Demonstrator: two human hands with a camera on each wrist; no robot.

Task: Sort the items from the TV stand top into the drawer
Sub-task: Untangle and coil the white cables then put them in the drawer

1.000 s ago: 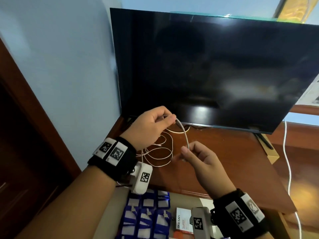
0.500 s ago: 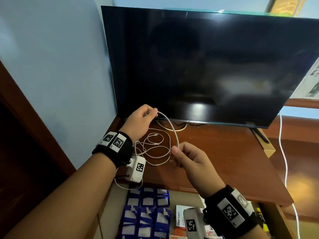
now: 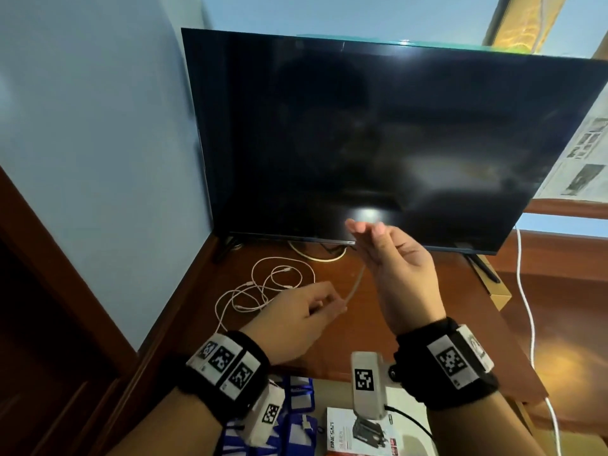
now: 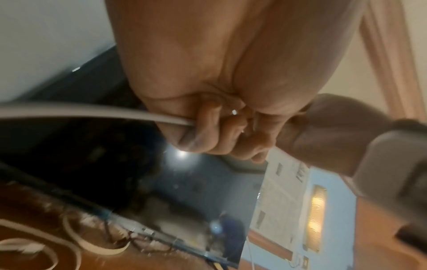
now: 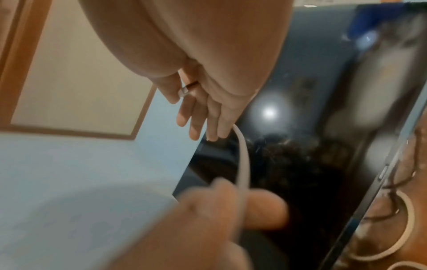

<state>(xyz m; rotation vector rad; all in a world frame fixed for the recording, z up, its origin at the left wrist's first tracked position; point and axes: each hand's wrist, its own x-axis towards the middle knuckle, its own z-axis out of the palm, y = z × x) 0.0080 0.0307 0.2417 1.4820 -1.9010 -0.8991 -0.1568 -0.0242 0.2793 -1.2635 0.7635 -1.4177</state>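
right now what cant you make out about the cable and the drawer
- Right hand on white cable: blurred in head view; grip unclear.
- Cable end inside left hand: left wrist view, curled fingers cover it.
- Drawer contents: head view, cut off by bottom edge and wrists.
- Loose cables: connectors too small.

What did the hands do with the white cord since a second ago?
The left hand pulled back toward the person, gripping the white cord. The right hand rose toward the TV and opened, cord running over its fingers. The tangled cord stayed on the stand.
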